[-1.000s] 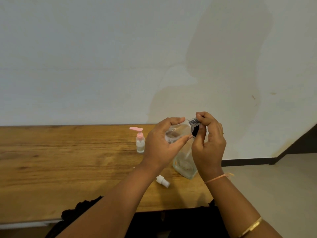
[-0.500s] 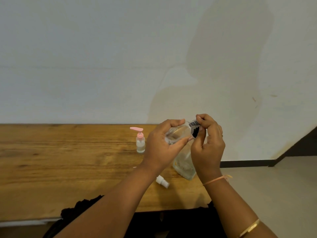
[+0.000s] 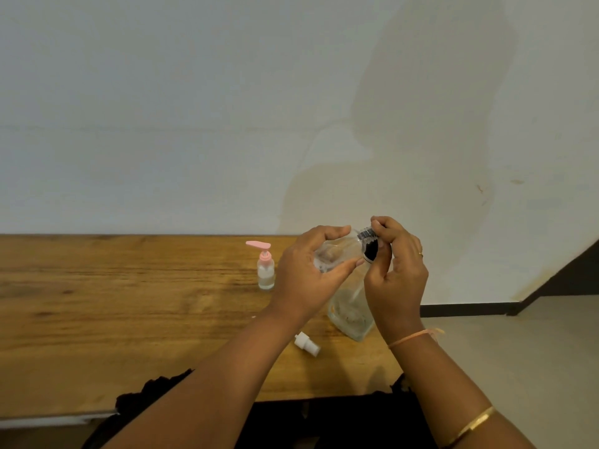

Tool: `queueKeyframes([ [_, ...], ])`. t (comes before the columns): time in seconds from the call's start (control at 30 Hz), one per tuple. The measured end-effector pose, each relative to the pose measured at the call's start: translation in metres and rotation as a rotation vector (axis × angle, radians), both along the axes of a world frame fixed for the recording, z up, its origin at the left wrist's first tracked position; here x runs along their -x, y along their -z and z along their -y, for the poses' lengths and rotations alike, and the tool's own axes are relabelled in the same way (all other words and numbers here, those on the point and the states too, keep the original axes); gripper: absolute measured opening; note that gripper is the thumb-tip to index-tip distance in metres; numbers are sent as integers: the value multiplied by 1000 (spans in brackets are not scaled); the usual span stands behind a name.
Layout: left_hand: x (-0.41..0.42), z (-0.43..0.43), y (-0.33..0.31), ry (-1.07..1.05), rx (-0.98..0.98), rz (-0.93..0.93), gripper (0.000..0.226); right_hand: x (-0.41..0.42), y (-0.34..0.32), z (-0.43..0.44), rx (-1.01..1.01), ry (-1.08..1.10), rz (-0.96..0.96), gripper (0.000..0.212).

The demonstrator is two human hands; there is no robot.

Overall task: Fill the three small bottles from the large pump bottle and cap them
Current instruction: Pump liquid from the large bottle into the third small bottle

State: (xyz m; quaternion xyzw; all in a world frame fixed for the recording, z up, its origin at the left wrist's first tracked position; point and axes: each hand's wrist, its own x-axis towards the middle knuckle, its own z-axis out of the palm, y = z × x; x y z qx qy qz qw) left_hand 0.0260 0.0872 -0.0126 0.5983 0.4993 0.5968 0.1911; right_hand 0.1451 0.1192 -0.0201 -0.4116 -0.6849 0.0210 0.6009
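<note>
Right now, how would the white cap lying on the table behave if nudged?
The white cap lies on its side and looks round, so it would probably roll. Small and plastic-looking, it is likely light and may skid on the smooth wooden table.

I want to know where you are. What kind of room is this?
Probably a plain room indoors, maybe a home: a long wooden table against a bare stained white wall, dark skirting along a pale floor.
</note>
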Motion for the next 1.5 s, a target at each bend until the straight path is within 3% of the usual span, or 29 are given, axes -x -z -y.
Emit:
queueKeyframes([
  [0.3,-4,2,-2,-34,-66,-21,42,3,-11,9,29,-48,-118,38],
  [0.63,-5,2,4,-2,-4,28,43,0,0,1,-4,-13,-11,32],
  [1.5,-1,3,-3,-17,-69,-22,41,3,-11,8,10,-10,-61,31],
])
